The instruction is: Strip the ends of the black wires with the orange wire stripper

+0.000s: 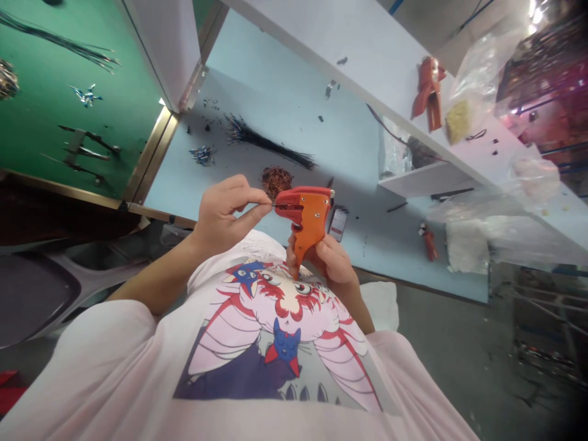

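Note:
My right hand point(331, 257) is wrapped round the handle of an orange and red wire stripper point(313, 211), held in front of my chest. Its jaws face left. My left hand point(229, 211) pinches a thin dark wire point(274, 204) between thumb and fingertips, the wire's end reaching the stripper's jaws. How far the wire goes into the jaws cannot be made out. Just beyond the tool, a tangle of copper-coloured strands point(276, 179) lies on the pale blue table point(349, 153). A bundle of black wires point(271, 145) stretches out behind it.
Small blue-and-silver pieces point(202, 155) lie in a pile at the left. A phone point(339, 223) rests right of the stripper. Another red tool point(429, 242) sits farther right, and a red-orange stripper point(430, 92) on the white shelf point(395, 55). A green table point(41, 135) adjoins at left.

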`<state>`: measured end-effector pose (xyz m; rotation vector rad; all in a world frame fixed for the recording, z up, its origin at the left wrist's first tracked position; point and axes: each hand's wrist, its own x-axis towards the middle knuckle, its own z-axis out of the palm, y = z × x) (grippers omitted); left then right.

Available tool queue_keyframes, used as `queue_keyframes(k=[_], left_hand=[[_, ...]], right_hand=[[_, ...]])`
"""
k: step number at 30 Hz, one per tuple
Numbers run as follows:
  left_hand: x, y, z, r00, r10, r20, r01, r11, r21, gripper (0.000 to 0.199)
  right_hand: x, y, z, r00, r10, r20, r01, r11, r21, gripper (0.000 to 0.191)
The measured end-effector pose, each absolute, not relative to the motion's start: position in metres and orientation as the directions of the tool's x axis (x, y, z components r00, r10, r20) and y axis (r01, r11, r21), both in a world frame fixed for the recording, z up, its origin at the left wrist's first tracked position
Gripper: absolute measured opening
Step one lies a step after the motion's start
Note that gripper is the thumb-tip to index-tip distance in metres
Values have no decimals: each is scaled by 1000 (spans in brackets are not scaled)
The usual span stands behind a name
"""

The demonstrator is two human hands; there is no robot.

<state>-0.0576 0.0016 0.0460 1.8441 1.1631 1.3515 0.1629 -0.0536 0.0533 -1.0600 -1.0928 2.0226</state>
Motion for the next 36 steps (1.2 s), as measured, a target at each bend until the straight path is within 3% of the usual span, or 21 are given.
queue_keyframes(k=[5, 12, 22, 28, 32, 36], left_hand=[[-60, 2, 50, 186, 940, 284, 187, -318, 929, 11], [-61, 9, 52, 363, 932, -17, -121, 65, 991, 15], [-64, 15, 53, 455, 884, -105, -157, 196, 968, 16], [-65, 15, 50, 433, 900, -45, -143, 117, 983, 16], [-66, 12, 42, 286, 946, 155, -38, -151, 988, 12], [-67, 9, 36, 166, 907, 386, 182, -413, 892, 4]], right_hand=[[167, -56, 55, -522, 767, -373, -134, -506, -852, 45], [169, -56, 55, -544, 755, -365, -102, -491, -865, 44], [165, -54, 60, -541, 759, -363, -86, -479, -874, 39], [161, -54, 55, -496, 785, -372, -75, -465, -882, 38], [160, -54, 52, -481, 793, -373, -107, -476, -873, 34], [160, -53, 53, -485, 793, -369, -141, -487, -862, 39]])
